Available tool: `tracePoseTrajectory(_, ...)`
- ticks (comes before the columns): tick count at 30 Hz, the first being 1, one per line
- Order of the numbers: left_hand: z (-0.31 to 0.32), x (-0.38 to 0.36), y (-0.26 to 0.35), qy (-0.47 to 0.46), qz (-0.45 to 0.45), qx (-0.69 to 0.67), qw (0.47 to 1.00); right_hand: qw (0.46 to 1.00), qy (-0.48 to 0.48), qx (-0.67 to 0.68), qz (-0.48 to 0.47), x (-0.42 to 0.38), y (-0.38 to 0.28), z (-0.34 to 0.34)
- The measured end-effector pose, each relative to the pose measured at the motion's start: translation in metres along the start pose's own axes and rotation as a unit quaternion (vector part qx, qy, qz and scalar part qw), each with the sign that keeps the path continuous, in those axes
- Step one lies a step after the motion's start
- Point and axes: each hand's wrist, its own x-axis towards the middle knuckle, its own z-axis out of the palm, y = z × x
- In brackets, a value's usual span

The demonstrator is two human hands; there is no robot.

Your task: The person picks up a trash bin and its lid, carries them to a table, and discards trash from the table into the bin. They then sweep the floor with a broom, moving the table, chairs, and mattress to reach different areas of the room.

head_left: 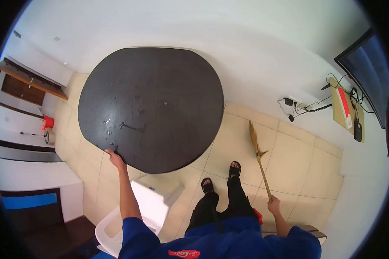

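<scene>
My left hand [115,158] is at the near edge of a large dark tabletop [177,82], with its thumb lying over the rim and the other fingers hidden below. Water drops and wet smears show on the left part of the surface. Lower right, my right hand [274,204] is closed round the wooden handle of a broom [263,177]. The straw bristles point away from me over the tiled floor [298,159], right of the table.
A white plastic chair [149,203] stands under my left arm. A wall shelf [342,108] with cables and a TV [367,73] are on the right. At far left are a red bucket [48,122] and an open wooden door [34,80].
</scene>
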Motion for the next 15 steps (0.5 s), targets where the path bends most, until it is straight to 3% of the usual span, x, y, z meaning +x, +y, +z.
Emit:
tracePoseTrajectory(1, 0.013, 0.004, 0.008, 0.013, 0.009, 0.009, 1.0, 1.0, 0.013, 0.006, -0.004, -0.005, -0.009, -0.006)
tracePoseTrajectory(2, 0.025, 0.006, 0.016, 0.023, 0.018, 0.02, 0.999, 0.997, -0.06, -0.002, 0.046, -0.011, -0.016, -0.02)
tracePoseTrajectory(3, 0.033, 0.008, 0.018, 0.031, 0.025, 0.034, 0.999, 0.996, -0.064, 0.003, 0.06, -0.019, -0.023, -0.031)
tracePoseTrajectory(5, 0.045, 0.046, -0.002, 0.057, 0.052, 0.096, 0.992, 0.993, -0.074, 0.015, 0.095, -0.039, -0.021, -0.042)
tracePoseTrajectory(7, 0.049, 0.122, -0.037, 0.078, 0.066, 0.167, 0.981, 0.998, 0.014, 0.038, 0.046, -0.064, 0.006, -0.027)
tracePoseTrajectory(8, 0.046, 0.125, -0.033, 0.065, 0.079, 0.178, 0.979, 0.996, 0.063, 0.044, 0.039, -0.095, 0.022, -0.02)
tracePoseTrajectory(9, 0.035, 0.148, -0.039, -0.019, 0.101, 0.247, 0.964, 0.992, 0.004, 0.062, 0.114, -0.113, 0.026, -0.025)
tracePoseTrajectory(10, 0.04, 0.135, -0.031, -0.06, 0.046, 0.119, 0.99, 0.992, 0.023, 0.067, 0.108, -0.137, 0.031, -0.027)
tracePoseTrajectory(12, 0.05, 0.101, -0.005, -0.126, -0.073, -0.07, 0.987, 0.979, 0.11, 0.076, 0.153, -0.18, 0.071, -0.007)
tracePoseTrajectory(13, 0.055, 0.067, 0.01, -0.114, -0.048, -0.073, 0.99, 0.969, 0.071, 0.053, 0.232, -0.199, 0.085, -0.008)
tracePoseTrajectory(14, 0.054, 0.076, 0.003, -0.212, -0.036, -0.116, 0.97, 0.968, 0.138, 0.04, 0.205, -0.214, 0.112, 0.002)
tracePoseTrajectory(15, 0.044, 0.091, -0.004, -0.299, -0.025, -0.163, 0.94, 0.964, 0.132, 0.035, 0.227, -0.22, 0.124, -0.005)
